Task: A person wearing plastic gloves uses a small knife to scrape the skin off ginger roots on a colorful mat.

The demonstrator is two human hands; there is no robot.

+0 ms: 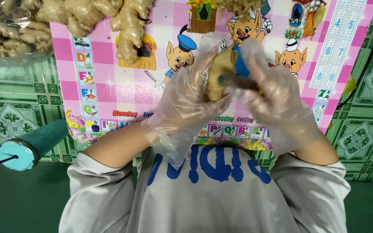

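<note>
Head view: pink cartoon mat (109, 82) under ginger (219, 73)

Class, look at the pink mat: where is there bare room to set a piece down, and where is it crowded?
Free: the pink mat between the ginger pile above and the left hand. Crowded: the top left, with the ginger and a bag of ginger, and the middle, under both gloved hands.

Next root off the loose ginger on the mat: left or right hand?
Left, probably. The loose ginger roots lie at the far left of the pink mat, on the left hand's side. The right hand grips a blue tool and would have to cross over. The left hand must first put down its ginger piece.
</note>
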